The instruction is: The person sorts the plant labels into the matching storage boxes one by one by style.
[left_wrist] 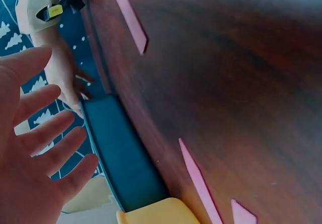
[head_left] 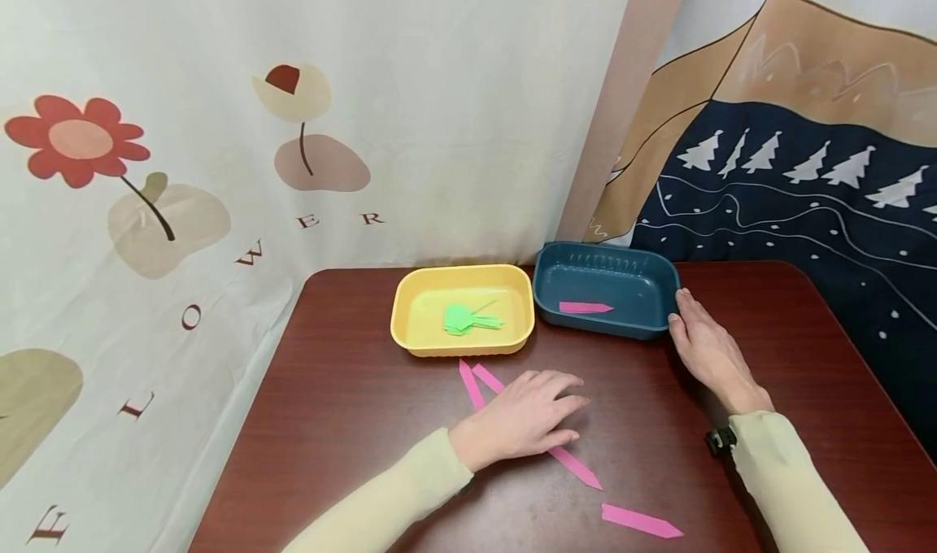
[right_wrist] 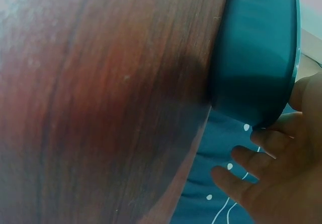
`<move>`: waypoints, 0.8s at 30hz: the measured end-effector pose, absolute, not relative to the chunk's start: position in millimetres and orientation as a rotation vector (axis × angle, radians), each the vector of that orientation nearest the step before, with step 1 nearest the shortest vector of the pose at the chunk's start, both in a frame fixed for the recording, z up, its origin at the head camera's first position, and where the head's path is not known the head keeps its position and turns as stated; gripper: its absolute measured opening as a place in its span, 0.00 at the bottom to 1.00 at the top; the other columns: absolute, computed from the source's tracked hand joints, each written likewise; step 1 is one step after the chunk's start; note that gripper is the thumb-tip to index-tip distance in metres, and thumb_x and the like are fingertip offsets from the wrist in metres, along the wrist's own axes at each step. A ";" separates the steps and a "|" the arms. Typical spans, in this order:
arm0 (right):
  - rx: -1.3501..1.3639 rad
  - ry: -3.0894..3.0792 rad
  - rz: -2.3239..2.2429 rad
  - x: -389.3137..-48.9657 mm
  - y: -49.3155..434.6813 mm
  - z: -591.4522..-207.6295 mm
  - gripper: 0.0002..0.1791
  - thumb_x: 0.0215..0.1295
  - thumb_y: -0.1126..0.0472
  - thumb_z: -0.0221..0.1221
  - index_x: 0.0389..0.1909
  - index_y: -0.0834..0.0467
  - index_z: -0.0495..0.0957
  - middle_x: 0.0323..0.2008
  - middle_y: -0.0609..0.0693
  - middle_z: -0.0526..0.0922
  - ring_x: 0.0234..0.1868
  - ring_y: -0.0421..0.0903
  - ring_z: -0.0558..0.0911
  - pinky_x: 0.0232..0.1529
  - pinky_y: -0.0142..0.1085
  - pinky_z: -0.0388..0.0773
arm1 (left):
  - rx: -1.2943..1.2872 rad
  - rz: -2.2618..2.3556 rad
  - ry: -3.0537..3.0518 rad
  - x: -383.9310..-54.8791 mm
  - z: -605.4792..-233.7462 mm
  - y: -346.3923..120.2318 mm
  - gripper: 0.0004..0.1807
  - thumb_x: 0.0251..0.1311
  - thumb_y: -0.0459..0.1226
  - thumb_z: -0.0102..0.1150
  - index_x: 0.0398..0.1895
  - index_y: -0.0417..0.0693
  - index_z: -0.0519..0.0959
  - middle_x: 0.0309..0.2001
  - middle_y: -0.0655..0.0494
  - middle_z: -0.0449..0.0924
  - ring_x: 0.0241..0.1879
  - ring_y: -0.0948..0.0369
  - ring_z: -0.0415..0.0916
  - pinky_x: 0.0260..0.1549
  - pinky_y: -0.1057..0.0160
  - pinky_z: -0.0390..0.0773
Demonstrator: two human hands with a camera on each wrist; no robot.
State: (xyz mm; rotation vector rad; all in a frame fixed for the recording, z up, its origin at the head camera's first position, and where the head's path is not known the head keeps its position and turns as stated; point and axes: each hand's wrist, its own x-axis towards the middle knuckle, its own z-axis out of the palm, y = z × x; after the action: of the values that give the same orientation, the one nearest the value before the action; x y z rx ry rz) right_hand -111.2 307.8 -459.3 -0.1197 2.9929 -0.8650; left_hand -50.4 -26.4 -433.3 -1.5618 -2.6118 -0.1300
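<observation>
My left hand [head_left: 516, 419] hovers over the table with fingers spread and slightly bent, holding nothing. Beneath and around it lie flat pink pointed strips: one [head_left: 468, 382] by the yellow tray, another [head_left: 578, 468] coming out from under the hand, and a third [head_left: 642, 520] nearer the front. The hand hides parts of some strips. At the right end of the dark blue tray [head_left: 607, 325], my right hand [head_left: 706, 346] touches the outer wall with extended fingers, its thumb close to the rim in the right wrist view. One pink strip [head_left: 586, 307] lies inside that tray.
A yellow tray [head_left: 461, 350] stands at the back, left of the blue one and right beside it. Several green pieces [head_left: 461, 319] are piled in it. Behind the brown table [head_left: 329, 415] hangs a printed curtain [head_left: 454, 114].
</observation>
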 end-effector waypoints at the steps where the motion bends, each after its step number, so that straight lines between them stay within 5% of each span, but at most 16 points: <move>1: -0.119 2.994 -0.866 -111.2 307.8 -459.6 0.35 0.85 0.50 0.38 0.81 0.68 0.46 0.80 0.68 0.49 0.77 0.71 0.54 0.72 0.66 0.53 | -1.573 -0.121 -2.615 -49.2 -434.4 -27.4 0.25 0.69 0.56 0.63 0.64 0.57 0.80 0.66 0.56 0.74 0.64 0.58 0.73 0.60 0.58 0.74; 11: -0.138 3.009 -0.866 -111.3 307.5 -460.0 0.35 0.85 0.51 0.38 0.81 0.69 0.47 0.80 0.69 0.50 0.77 0.71 0.55 0.71 0.66 0.54 | -1.702 0.009 -2.639 -40.5 -443.4 -32.9 0.28 0.68 0.58 0.62 0.67 0.59 0.79 0.66 0.62 0.78 0.67 0.63 0.72 0.62 0.57 0.72; 18: -0.132 3.006 -0.867 -111.3 307.0 -459.5 0.35 0.85 0.51 0.38 0.81 0.68 0.46 0.80 0.68 0.50 0.77 0.70 0.55 0.71 0.66 0.54 | -1.760 0.002 -2.631 -36.1 -448.7 -32.5 0.22 0.69 0.54 0.64 0.61 0.60 0.83 0.57 0.64 0.80 0.58 0.64 0.76 0.60 0.63 0.74; 24: -0.135 3.008 -0.878 -110.2 307.0 -459.8 0.35 0.85 0.51 0.37 0.81 0.68 0.47 0.80 0.68 0.50 0.78 0.69 0.55 0.72 0.65 0.53 | -1.780 0.041 -2.594 -34.3 -454.6 -31.2 0.13 0.68 0.53 0.66 0.51 0.64 0.87 0.46 0.68 0.80 0.47 0.68 0.77 0.49 0.67 0.76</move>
State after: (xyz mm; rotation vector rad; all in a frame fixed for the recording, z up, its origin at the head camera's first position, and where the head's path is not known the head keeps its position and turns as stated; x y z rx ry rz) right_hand -110.2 307.0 -459.8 -0.1352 3.0080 -0.8782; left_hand -34.3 -31.2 -454.6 -1.7797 -2.5943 0.0407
